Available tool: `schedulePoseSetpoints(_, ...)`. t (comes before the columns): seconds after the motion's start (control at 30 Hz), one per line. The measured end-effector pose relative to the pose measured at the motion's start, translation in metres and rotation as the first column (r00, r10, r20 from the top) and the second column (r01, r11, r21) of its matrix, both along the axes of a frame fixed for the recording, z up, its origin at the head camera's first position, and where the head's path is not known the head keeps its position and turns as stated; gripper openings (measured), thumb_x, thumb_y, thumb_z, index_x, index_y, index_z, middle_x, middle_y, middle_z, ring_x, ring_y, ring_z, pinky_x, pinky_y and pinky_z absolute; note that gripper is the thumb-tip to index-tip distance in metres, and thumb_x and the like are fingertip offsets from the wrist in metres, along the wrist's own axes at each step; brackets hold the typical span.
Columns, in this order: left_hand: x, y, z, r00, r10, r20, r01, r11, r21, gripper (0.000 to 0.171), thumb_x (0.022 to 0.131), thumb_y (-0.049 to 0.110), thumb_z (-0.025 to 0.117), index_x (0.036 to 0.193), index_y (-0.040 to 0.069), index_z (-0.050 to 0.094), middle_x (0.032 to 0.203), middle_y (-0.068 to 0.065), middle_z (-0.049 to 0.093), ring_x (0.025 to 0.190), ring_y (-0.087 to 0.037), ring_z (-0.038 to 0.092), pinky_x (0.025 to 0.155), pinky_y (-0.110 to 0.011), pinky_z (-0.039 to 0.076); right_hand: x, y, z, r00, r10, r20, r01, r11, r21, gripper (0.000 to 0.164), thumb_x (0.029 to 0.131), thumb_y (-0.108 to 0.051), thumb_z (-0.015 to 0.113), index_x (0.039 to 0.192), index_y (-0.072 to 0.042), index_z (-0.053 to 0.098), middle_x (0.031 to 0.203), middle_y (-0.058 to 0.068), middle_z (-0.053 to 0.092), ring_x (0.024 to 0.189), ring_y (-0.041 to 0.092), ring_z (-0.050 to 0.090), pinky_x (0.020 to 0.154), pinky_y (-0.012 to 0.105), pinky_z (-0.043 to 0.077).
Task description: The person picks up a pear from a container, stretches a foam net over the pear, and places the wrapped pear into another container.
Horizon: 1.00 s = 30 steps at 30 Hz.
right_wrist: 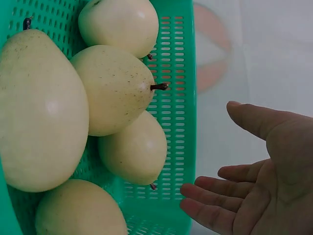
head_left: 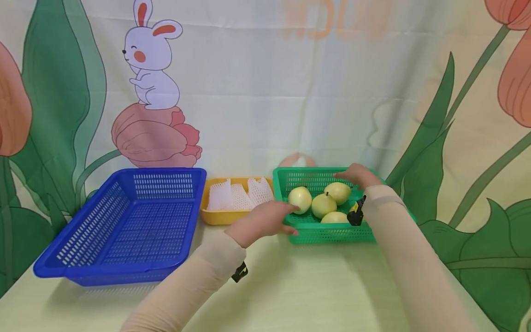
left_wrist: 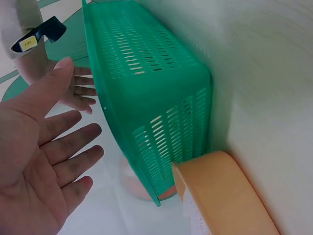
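Note:
Several pale yellow pears (head_left: 324, 206) lie in a green plastic basket (head_left: 332, 233); dark stems show on some of them (right_wrist: 115, 90). My left hand (head_left: 265, 222) is at the basket's near left corner, palm toward it and fingers loosely spread (left_wrist: 68, 147), with nothing in its grasp. Over the far right part of the basket is my right hand (head_left: 360, 176), its fingers extended and thumb apart. In the right wrist view this right hand (right_wrist: 249, 196) holds nothing, its fingertips close to the basket's rim. One pear at the right is mostly hidden behind my right wrist.
Left of the green basket stands a small yellow-orange basket (head_left: 224, 218) holding white foam net sleeves (head_left: 220, 195). A larger blue basket (head_left: 145, 230) stands on the left of the pale table (head_left: 290, 290). Behind them hangs a printed curtain (head_left: 257, 92).

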<state>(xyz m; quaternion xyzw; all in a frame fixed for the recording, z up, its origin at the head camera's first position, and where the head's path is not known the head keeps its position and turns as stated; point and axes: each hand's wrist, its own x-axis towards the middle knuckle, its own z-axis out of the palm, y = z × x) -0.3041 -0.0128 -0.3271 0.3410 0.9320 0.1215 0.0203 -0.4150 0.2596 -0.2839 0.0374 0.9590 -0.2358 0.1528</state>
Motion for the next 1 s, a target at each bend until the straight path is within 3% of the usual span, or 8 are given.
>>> schedulePoseSetpoints(0.13,-0.001,-0.001,-0.004,1.000,-0.010,0.018,0.010,1.000,0.004,0.059,0.091,0.031,0.077,0.142,0.007,0.059,0.143,-0.008,0.065,0.132,-0.029,0.062,0.114,-0.042,0.048,-0.006,0.000,-0.006,0.997,-0.024,0.078,0.031,0.995,-0.092,0.077,0.106,-0.039,0.044,0.158,0.012,0.016,0.162,0.037,0.023,0.148,0.051,0.035,0.120,0.053,0.041)
schedulePoseSetpoints(0.33,-0.003,0.001,-0.006,1.000,-0.011,0.023,0.012,0.999,-0.048,0.053,0.093,0.028,0.075,0.140,0.007,0.062,0.141,-0.008,0.066,0.132,-0.026,0.062,0.114,-0.039,0.048,-0.023,-0.001,-0.012,0.990,-0.051,0.129,0.061,0.995,-0.073,0.080,0.106,-0.043,0.046,0.159,0.010,0.016,0.163,0.036,0.021,0.149,0.049,0.034,0.118,0.050,0.044)
schedulePoseSetpoints(0.5,-0.005,0.005,-0.011,0.995,-0.061,-0.076,0.055,0.996,-0.069,0.030,0.093,0.021,0.075,0.120,0.008,0.074,0.110,-0.005,0.077,0.098,-0.020,0.067,0.096,-0.037,0.056,-0.035,0.002,-0.021,0.978,-0.112,0.174,0.122,0.992,-0.045,0.086,0.105,-0.046,0.046,0.160,0.009,0.010,0.165,0.035,0.018,0.150,0.048,0.032,0.122,0.051,0.039)
schedulePoseSetpoints(0.6,-0.004,0.007,-0.012,0.992,-0.066,-0.110,0.060,0.996,-0.061,0.022,0.091,0.017,0.077,0.110,0.008,0.076,0.100,-0.004,0.076,0.089,-0.018,0.064,0.088,-0.035,0.058,-0.049,0.011,-0.037,0.976,-0.135,0.173,0.145,0.988,-0.046,0.092,0.103,-0.052,0.048,0.161,0.008,0.009,0.167,0.033,0.013,0.152,0.048,0.028,0.122,0.052,0.038)
schedulePoseSetpoints(0.83,-0.004,0.012,-0.011,0.998,-0.020,-0.054,0.018,0.999,-0.050,0.031,0.088,0.016,0.079,0.118,0.007,0.075,0.122,-0.004,0.076,0.116,-0.021,0.070,0.101,-0.034,0.057,-0.137,0.063,-0.113,0.973,-0.143,0.183,0.150,0.989,-0.021,0.120,0.088,-0.079,0.053,0.163,0.001,0.005,0.170,0.029,0.004,0.155,0.049,0.018,0.121,0.058,0.036)
schedulePoseSetpoints(0.93,-0.005,0.014,-0.010,0.999,-0.024,-0.042,0.021,0.998,-0.061,0.033,0.088,0.018,0.079,0.119,0.007,0.075,0.122,-0.004,0.076,0.116,-0.022,0.070,0.102,-0.034,0.056,-0.152,0.077,-0.126,0.969,-0.150,0.195,0.158,0.987,-0.030,0.122,0.086,-0.083,0.050,0.164,-0.001,0.004,0.170,0.028,0.003,0.156,0.049,0.016,0.121,0.058,0.035)
schedulePoseSetpoints(0.97,-0.006,0.014,-0.010,0.999,-0.024,-0.041,0.021,0.998,-0.064,0.033,0.088,0.019,0.079,0.119,0.008,0.075,0.122,-0.004,0.076,0.116,-0.021,0.070,0.101,-0.034,0.057,-0.152,0.079,-0.128,0.970,-0.151,0.191,0.160,0.987,-0.033,0.128,0.082,-0.087,0.050,0.163,0.000,0.005,0.170,0.029,0.004,0.156,0.049,0.017,0.121,0.057,0.037)
schedulePoseSetpoints(1.0,-0.006,0.014,-0.009,0.999,-0.024,-0.038,0.021,0.997,-0.069,0.033,0.088,0.019,0.079,0.120,0.008,0.075,0.122,-0.003,0.076,0.116,-0.021,0.070,0.101,-0.034,0.057,-0.140,0.073,-0.119,0.970,-0.150,0.191,0.161,0.986,-0.038,0.127,0.083,-0.086,0.050,0.163,0.000,0.005,0.170,0.029,0.004,0.156,0.048,0.017,0.122,0.056,0.036)
